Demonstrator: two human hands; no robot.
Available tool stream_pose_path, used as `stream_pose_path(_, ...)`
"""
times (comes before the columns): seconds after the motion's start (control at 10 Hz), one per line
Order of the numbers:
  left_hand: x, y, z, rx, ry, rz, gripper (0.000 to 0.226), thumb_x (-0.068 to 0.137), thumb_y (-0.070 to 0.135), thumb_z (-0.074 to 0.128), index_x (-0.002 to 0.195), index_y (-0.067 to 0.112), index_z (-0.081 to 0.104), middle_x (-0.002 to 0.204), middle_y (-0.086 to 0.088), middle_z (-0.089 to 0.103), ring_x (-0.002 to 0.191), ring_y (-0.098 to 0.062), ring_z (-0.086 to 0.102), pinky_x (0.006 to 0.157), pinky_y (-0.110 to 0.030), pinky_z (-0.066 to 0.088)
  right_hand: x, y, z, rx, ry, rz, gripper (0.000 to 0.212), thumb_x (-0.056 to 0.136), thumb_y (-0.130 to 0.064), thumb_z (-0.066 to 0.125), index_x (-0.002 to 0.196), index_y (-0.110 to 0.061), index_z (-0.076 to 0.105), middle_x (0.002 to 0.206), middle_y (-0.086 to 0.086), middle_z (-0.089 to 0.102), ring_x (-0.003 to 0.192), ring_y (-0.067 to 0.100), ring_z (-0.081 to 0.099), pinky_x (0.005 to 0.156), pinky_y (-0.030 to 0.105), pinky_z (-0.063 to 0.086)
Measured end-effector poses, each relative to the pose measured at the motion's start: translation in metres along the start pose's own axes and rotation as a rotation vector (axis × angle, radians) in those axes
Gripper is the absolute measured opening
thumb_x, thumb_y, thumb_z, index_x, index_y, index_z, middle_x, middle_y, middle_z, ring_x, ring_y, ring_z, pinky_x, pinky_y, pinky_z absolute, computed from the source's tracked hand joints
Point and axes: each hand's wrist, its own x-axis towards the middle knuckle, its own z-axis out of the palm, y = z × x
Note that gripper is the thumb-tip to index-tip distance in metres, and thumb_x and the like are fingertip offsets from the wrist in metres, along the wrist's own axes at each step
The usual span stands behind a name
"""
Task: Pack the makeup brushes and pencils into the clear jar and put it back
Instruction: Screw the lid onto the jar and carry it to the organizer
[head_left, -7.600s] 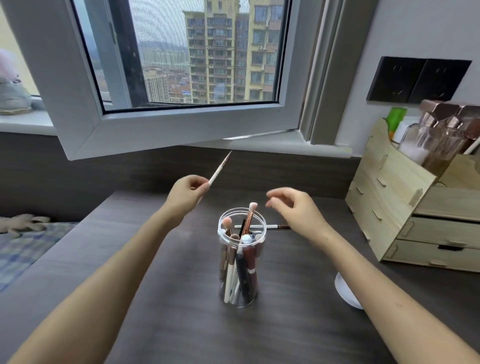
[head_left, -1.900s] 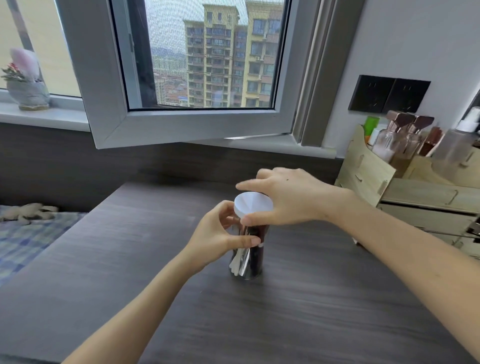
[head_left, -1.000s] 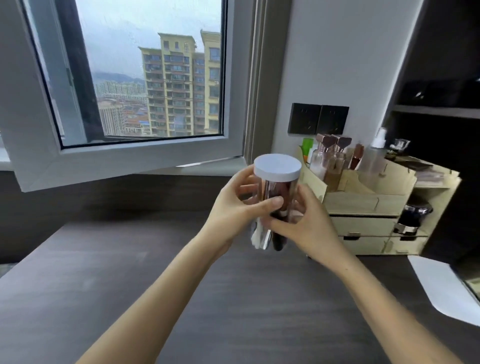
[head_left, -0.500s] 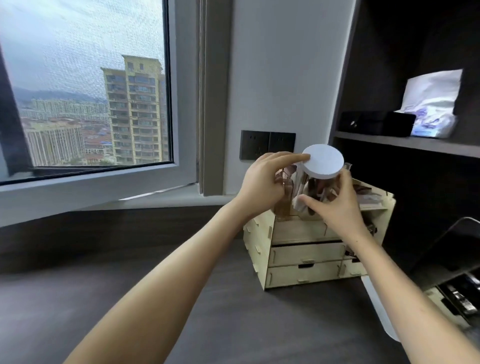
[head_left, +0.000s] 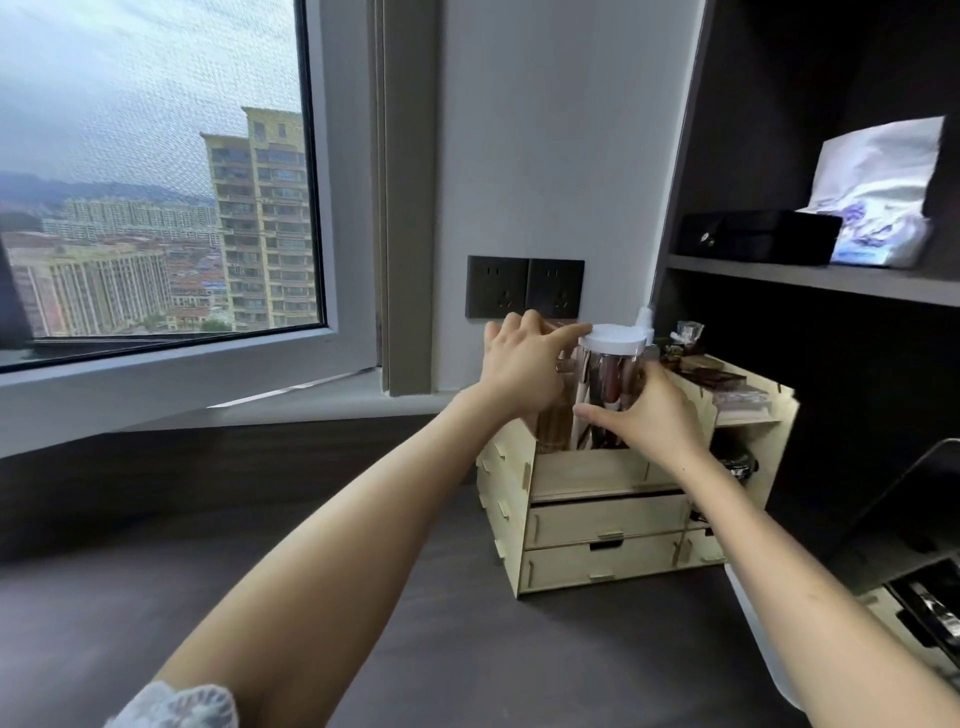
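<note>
Window and sill stay far on the left side and have no part in the coming move. Next comes the left hand (head_left: 519, 371): its fingers are spread apart, the index tip touches the rim of the white lid (head_left: 612, 339), and the palm is just beside the jar, not wrapped around it. The clear jar (head_left: 608, 395) stands upright, its long axis vertical, with the makeup brushes and pencils (head_left: 605, 387) inside and the lid on top. Its lower part is already down behind the front wall of the wooden organizer (head_left: 602, 519), in the top left compartment; I cannot tell if the bottom already rests there. The right hand (head_left: 652, 421) is clamped on the jar from the right and front, thumb across the glass. I judge that the remaining move is straight down and then letting go, and the right hand carries it, being the closer one.
</note>
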Motion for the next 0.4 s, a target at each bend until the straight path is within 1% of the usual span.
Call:
stream_pose_path(0.1, 0.009, 0.007, 0.007, 0.041, -0.027, -0.004, 0.063, 0.087, 0.012, 0.047, 0.142, 0.038, 0.033, 0.133, -0.013, 0.044, 0.124, -0.033, 0.036, 0.103, -0.042, 0.025, -0.004, 0.003, 0.002, -0.042, 0.009, 0.033, 0.079, 0.059, -0.053, 0.079, 0.12, -0.012, 0.049, 0.112, 0.007, 0.068, 0.103, 0.027, 0.064, 0.071, 0.026, 0.043)
stream_pose_path(0.2, 0.012, 0.009, 0.009, 0.027, -0.024, -0.019, 0.061, 0.087, 0.013, 0.048, 0.142, 0.037, 0.035, 0.134, -0.013, 0.043, 0.125, -0.033, 0.035, 0.104, -0.042, 0.025, -0.007, 0.0, 0.001, -0.039, 0.014, 0.024, 0.075, 0.063, -0.048, 0.079, 0.12, -0.011, 0.049, 0.112, 0.007, 0.069, 0.103, 0.027, 0.064, 0.069, 0.024, 0.038)
stream_pose_path(0.3, 0.007, 0.006, 0.008, 0.013, -0.009, -0.025, 0.057, 0.089, 0.017, 0.046, 0.142, 0.037, 0.035, 0.132, -0.014, 0.044, 0.123, -0.033, 0.036, 0.102, -0.042, 0.026, -0.007, 0.0, 0.002, -0.036, -0.025, 0.036, 0.075, 0.064, -0.046, 0.079, 0.121, -0.009, 0.048, 0.113, 0.01, 0.067, 0.104, 0.028, 0.062, 0.07, 0.025, 0.04)
stream_pose_path(0.4, -0.006, 0.0, -0.004, -0.068, 0.037, -0.037, 0.057, 0.089, 0.016, 0.044, 0.141, 0.037, 0.037, 0.13, -0.014, 0.046, 0.123, -0.033, 0.037, 0.101, -0.04, 0.026, -0.018, -0.007, -0.003, -0.11, 0.12, 0.012, 0.079, 0.066, -0.049, 0.076, 0.125, -0.007, 0.044, 0.119, 0.013, 0.063, 0.111, 0.033, 0.058, 0.08, 0.036, 0.047)
